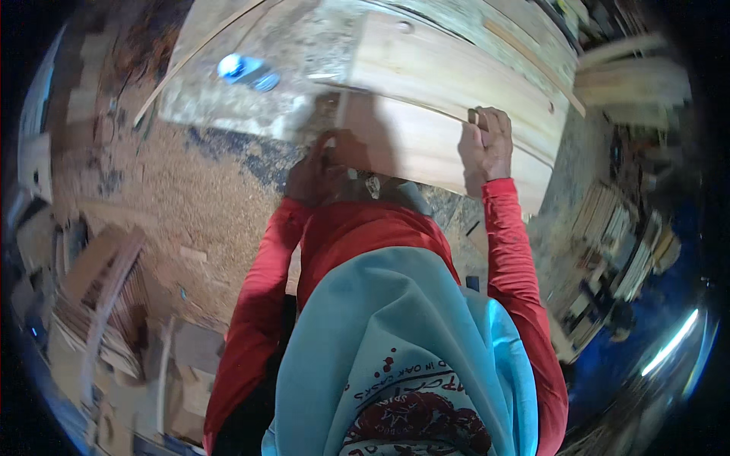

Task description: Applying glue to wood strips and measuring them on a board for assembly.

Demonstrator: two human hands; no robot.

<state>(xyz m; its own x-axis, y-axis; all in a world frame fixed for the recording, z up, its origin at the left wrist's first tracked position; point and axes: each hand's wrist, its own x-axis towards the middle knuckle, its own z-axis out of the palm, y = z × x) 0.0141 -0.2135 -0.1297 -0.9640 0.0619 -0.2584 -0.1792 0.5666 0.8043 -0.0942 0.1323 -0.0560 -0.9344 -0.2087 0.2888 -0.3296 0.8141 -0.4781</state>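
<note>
Two pale wooden boards lie side by side on the worktable, a far board (449,61) and a near board (414,137), with a dark seam between them. My right hand (494,140) rests over the near board towards its right end. Its fingers are curled together at the seam, around something small that I cannot make out. At the left end of the near board, my left hand (313,173) is in deep shadow, its fingers bent against the board's end. Shadows of my head and arm fall across the near board.
A blue-and-white plastic bottle (249,72) lies on the worktable (205,99). A thin wooden strip (194,61) crosses the table's left edge. Sawdust covers the floor (182,205). Stacked planks stand at right (601,216) and lower left (114,304).
</note>
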